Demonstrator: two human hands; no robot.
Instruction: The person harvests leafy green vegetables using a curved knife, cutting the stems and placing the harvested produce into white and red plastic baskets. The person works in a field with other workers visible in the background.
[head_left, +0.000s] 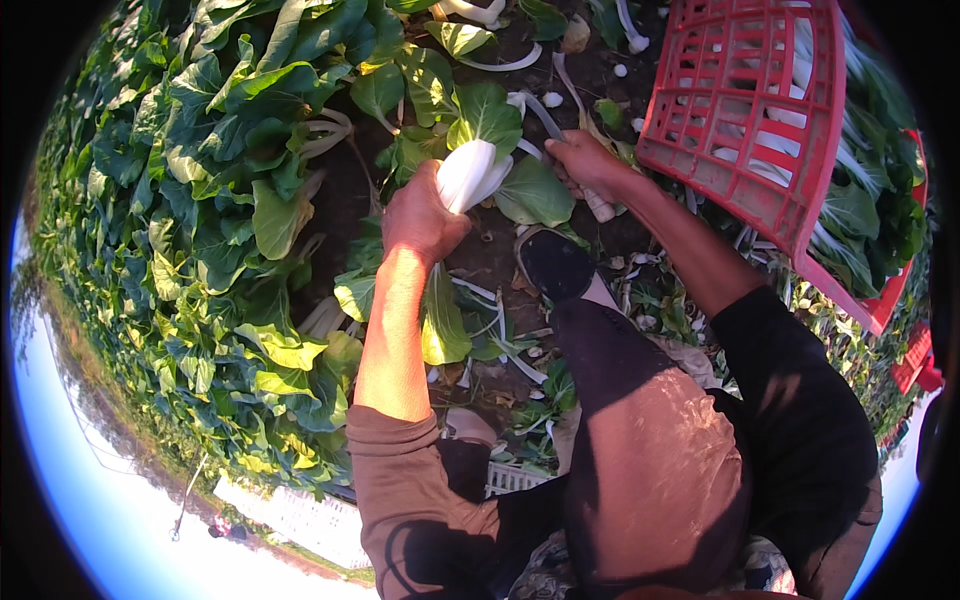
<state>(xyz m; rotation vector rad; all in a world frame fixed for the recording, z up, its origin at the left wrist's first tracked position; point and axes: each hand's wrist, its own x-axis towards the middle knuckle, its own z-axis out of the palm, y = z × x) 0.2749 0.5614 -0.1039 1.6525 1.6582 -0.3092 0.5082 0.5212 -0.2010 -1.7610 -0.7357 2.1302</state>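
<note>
My left hand (426, 217) grips a head of bok choy (469, 176) with thick white stalks, whose green leaves spread above and to the right of the hand. To its right, my right hand (589, 169) is closed on the handle of a knife (543, 117); the curved metal blade points up and left, apart from the stalks in my left hand. Leafy plants (255, 150) stand in dense rows on the left. Cut leaves and white stalks (517, 360) lie on the soil below the hands.
A red plastic crate (750, 150) filled with bok choy (855, 202) stands tilted at the upper right. My shoe (556, 264) is on the ground below the knife hand. White crates (300, 521) are at the lower left, and another red crate (912, 356) is at the far right.
</note>
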